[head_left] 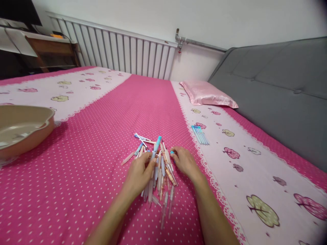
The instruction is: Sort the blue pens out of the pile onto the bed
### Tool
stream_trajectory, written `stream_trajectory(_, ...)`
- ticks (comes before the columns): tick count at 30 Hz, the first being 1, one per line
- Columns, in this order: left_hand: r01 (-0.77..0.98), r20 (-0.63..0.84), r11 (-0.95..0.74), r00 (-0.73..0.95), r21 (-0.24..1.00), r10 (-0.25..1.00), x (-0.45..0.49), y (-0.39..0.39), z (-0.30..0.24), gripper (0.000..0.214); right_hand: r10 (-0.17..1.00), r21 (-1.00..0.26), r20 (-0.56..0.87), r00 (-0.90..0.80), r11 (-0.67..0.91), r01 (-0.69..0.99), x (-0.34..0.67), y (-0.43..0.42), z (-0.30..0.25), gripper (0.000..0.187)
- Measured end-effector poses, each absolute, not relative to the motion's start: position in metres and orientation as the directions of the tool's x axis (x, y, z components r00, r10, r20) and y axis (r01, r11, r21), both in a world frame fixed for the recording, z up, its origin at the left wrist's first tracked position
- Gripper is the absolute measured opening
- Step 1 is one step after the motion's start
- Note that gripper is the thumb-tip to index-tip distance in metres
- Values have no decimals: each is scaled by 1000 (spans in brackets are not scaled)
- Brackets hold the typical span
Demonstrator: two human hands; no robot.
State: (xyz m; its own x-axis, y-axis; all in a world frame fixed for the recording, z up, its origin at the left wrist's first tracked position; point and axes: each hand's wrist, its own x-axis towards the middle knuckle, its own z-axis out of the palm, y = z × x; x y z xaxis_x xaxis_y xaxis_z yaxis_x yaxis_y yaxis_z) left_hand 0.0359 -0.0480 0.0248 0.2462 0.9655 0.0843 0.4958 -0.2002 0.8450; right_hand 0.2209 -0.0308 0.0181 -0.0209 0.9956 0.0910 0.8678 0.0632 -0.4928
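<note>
left hand (pixel 139 173), fingers around a blue-topped pen (pixel 158 142), right hand (pixel 185 161), fingers pinching something blue (pixel 172 152), loose pens (pixel 162 166) between

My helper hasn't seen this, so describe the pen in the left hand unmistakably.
Start with the bed's pink dotted strip, where a loose pile of pens lies. Find the left hand at that pile, holding one pen. Unlike the pens lying loose around it, this one is gripped at a slant, its turquoise end sticking out beyond the hand.
</note>
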Motion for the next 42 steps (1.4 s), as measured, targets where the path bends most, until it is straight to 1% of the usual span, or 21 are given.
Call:
stream_trajectory(2, 494, 96, -220, 264, 841, 960, 36, -48, 25, 25, 985, -619, 169, -24, 125, 775, 223, -31, 25, 22)
stream_trajectory(4, 481, 108, -238, 283, 844, 953, 36, -49, 26, 25, 975, -758, 221, -6, 176, 628, 224, -34, 34, 24)
stream_trajectory(6, 466, 118, -253, 301, 848, 946, 36, -49, 27, 26, 969, -861, 246, 19, 209, 463, 223, -37, 43, 25)
stream_trajectory(9, 458, 121, -269, 327, 847, 937, 36, -50, 29, 25, 962, -932, 266, 54, 243, 270, 220, -45, 57, 26)
stream_trajectory(11, 465, 120, -276, 336, 841, 934, 37, -51, 31, 26, 957, -946, 279, 77, 260, 194, 217, -50, 64, 25)
stream_trajectory(13, 476, 118, -280, 342, 833, 932, 37, -52, 32, 26, 952, -949, 291, 96, 275, 152, 215, -54, 69, 25)
stream_trajectory(17, 501, 119, -298, 359, 812, 926, 36, -53, 35, 27, 946, -945, 312, 87, 299, 137, 213, -57, 72, 21)
stream_trajectory(26, 495, 115, -306, 378, 813, 919, 36, -52, 37, 26, 937, -924, 341, 76, 319, 210, 214, -56, 71, 22)
stream_trajectory(32, 520, 104, -315, 394, 794, 913, 36, -53, 38, 27, 949, -923, 314, 33, 297, 246, 212, -55, 68, 23)
stream_trajectory(37, 519, 91, -308, 401, 797, 911, 37, -53, 39, 27, 950, -926, 309, 41, 291, 240, 210, -56, 68, 24)
stream_trajectory(42, 481, 120, -318, 397, 817, 910, 35, -54, 37, 29, 952, -925, 305, 26, 290, 246, 206, -58, 70, 34)
